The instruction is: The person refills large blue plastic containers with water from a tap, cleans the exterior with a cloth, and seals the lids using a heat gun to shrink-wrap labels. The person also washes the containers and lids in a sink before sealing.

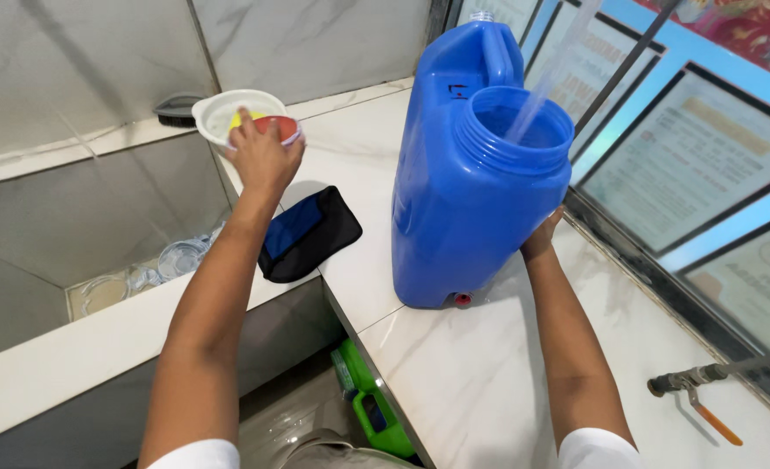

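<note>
Blue jug filling on the white table; hands apart.

Left hand, at 11 o'clock, has its fingers curled over a red object at the white bowl. Right hand braces the jug's far side, fingers hidden, grip cannot be told. Risk: the water stream may overfill or tip the one-handed jug. The red object's kind is unclear; the valve at 4 o'clock is cut off.

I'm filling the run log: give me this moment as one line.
left hand: on red lid at white bowl | right hand: steadying blue jerrycan | water stream entering open mouth | black-blue pouch on counter
</note>
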